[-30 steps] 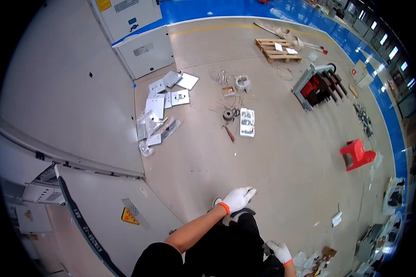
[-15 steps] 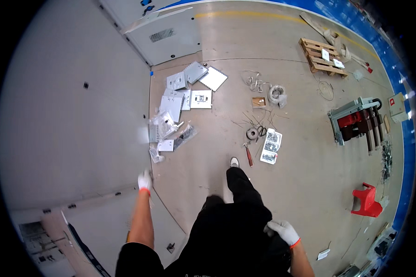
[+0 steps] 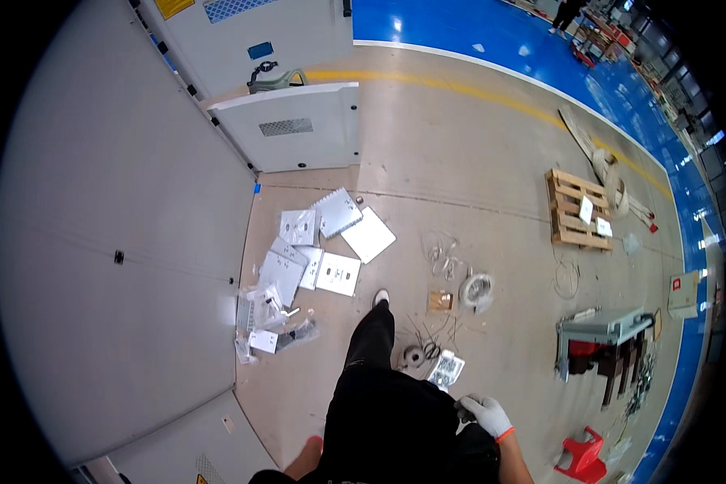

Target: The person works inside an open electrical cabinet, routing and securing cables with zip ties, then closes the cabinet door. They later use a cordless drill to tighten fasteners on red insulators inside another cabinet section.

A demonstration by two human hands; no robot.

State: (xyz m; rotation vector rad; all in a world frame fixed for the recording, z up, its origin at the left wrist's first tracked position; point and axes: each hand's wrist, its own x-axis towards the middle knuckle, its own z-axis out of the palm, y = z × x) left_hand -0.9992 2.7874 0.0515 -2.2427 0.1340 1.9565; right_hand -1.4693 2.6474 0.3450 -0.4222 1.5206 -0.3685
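My right hand [image 3: 487, 416], in a white glove with an orange cuff, is beside my black trousers. Its fingers are curled, and a small dark thing shows at their tips; I cannot make out what it is. Of my left arm, the bare forearm [image 3: 304, 460] and a bit of orange cuff show at my black shirt; the fingers are hidden. Ahead of my shoe [image 3: 381, 298], to the left, lie several grey-white metal plates [image 3: 338, 274], overlapping on the floor. Clear plastic bags [image 3: 264, 309] with parts lie nearer the cabinet.
A tall grey cabinet [image 3: 97, 185] walls off my left, its vented door [image 3: 298, 129] standing out ahead. Rightward lie a wire coil [image 3: 477, 291], a small cardboard box [image 3: 440, 301] and a white parts tray [image 3: 446, 369]. Beyond are a wooden pallet [image 3: 569, 231], grey-topped equipment [image 3: 605, 327] and a red stool [image 3: 582, 457].
I have stepped forward, nearer the plates, and more of the blue floor shows ahead. My left hand has dropped back out of sight behind my clothing. The right hand stays by the trousers.
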